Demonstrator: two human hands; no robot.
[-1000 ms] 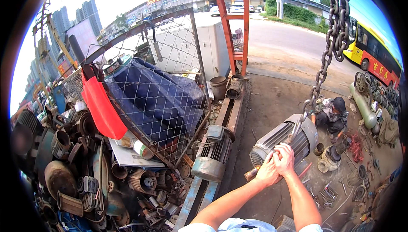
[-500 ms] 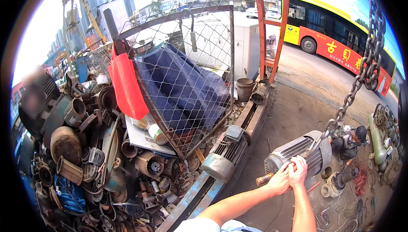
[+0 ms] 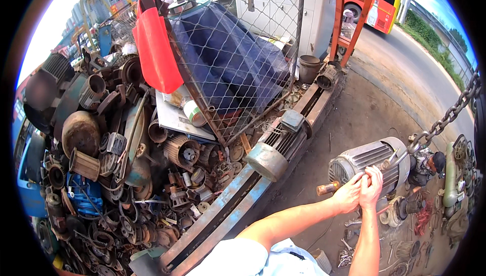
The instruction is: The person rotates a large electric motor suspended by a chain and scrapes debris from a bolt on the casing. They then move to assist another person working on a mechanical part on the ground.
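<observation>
Grey motor [image 3: 362, 157] on chain [image 3: 451, 113], lower right of frame; left hand [image 3: 348, 195] and right hand [image 3: 371, 189] meet, fingers together, hold unclear.

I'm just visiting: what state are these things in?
Grey motor: hitched to chain
Chain: slanting
Left hand: against right hand
Right hand: at motor's near side
Second motor: lying on rail
Red bag: hanging
Blue tarp: creased
Pail: upright
</observation>
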